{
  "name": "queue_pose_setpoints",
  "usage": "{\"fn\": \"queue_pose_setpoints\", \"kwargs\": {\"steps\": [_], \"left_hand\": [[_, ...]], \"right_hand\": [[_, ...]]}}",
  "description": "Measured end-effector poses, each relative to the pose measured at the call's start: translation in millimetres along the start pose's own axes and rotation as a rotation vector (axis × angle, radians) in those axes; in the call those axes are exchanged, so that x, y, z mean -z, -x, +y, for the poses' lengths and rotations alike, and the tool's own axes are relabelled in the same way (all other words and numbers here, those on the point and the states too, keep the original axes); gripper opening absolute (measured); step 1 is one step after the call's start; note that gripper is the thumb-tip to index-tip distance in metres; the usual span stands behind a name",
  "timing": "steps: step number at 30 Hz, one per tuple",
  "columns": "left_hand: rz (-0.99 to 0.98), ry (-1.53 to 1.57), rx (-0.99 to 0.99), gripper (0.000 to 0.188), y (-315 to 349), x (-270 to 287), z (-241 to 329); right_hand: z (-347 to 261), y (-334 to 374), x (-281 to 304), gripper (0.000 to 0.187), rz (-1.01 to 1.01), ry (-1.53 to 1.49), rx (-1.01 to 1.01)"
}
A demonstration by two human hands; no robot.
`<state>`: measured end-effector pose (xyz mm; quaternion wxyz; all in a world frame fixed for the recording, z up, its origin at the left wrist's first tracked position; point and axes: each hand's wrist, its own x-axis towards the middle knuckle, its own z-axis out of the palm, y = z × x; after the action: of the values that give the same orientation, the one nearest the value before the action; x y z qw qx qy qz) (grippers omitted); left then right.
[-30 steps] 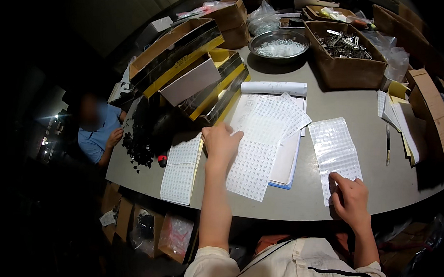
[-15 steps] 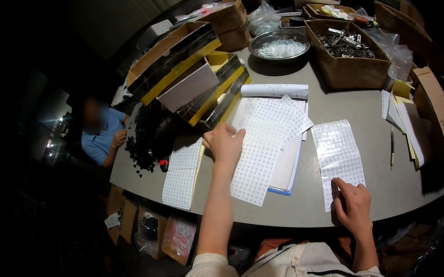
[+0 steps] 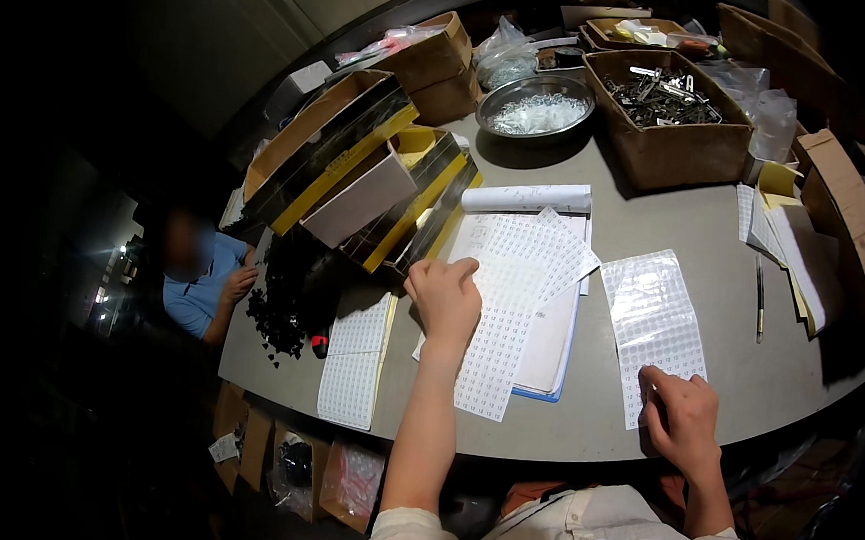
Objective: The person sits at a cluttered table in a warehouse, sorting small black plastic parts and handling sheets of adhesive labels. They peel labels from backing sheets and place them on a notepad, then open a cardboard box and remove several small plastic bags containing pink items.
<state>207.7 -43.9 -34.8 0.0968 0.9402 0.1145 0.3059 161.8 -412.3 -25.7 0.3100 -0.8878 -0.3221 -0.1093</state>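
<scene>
My left hand (image 3: 445, 298) rests at the left edge of a long white sheet of small printed round stickers (image 3: 496, 360), its fingers curled in; whatever they hold is hidden. Under that sheet, more sticker sheets (image 3: 557, 245) fan out over a paper pad (image 3: 527, 199) with a rolled-back top page and a blue backing (image 3: 540, 397). My right hand (image 3: 682, 408) lies on the lower part of a separate, glossy sticker sheet (image 3: 653, 304). Its index fingertip touches the sheet, and the thumb is held apart from it.
Left stand black-and-yellow cardboard boxes (image 3: 331, 164), black small parts (image 3: 276, 311) and another sticker booklet (image 3: 352, 382). Farther back are a metal bowl (image 3: 536, 106) of clear pieces and a carton (image 3: 684, 151) of metal parts. A pen (image 3: 760, 299) lies right. A person in blue (image 3: 200, 289) sits far left.
The whole view has shifted, so the table sits slightly lower in the picture. My left hand has moved slightly right and away along the sheet; my right hand stays on its sheet.
</scene>
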Motion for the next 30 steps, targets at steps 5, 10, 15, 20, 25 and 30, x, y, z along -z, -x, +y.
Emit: {"fn": "queue_pose_setpoints", "kwargs": {"steps": [5, 10, 15, 20, 25, 30], "left_hand": [[-0.068, 0.056, 0.019, 0.019, -1.7, 0.5, 0.1], [-0.363, 0.058, 0.094, 0.062, -1.0, 24.5, 21.0], [-0.661, -0.013, 0.096, 0.115, 3.6, 29.6, 21.9], [-0.594, 0.016, 0.186, 0.114, 2.3, 19.4, 4.8], [-0.481, -0.004, 0.256, 0.108, -0.5, 30.0, 8.6], [-0.434, 0.014, 0.298, 0.105, 1.7, 38.0, 0.4]], "right_hand": [[-1.9, 0.5, 1.6, 0.035, 0.024, -0.024, -0.008], [7.0, 6.4, 5.2, 0.033, 0.127, -0.118, 0.022], [1.6, -5.5, 8.3, 0.046, 0.183, -0.047, -0.02], [3.2, -4.8, -0.3, 0.073, -0.053, 0.19, -0.048], [-5.4, 12.0, 7.8, 0.096, -0.225, 0.305, 0.015], [-29.6, 39.9, 27.6, 0.106, -0.359, 0.3, 0.083]]}}
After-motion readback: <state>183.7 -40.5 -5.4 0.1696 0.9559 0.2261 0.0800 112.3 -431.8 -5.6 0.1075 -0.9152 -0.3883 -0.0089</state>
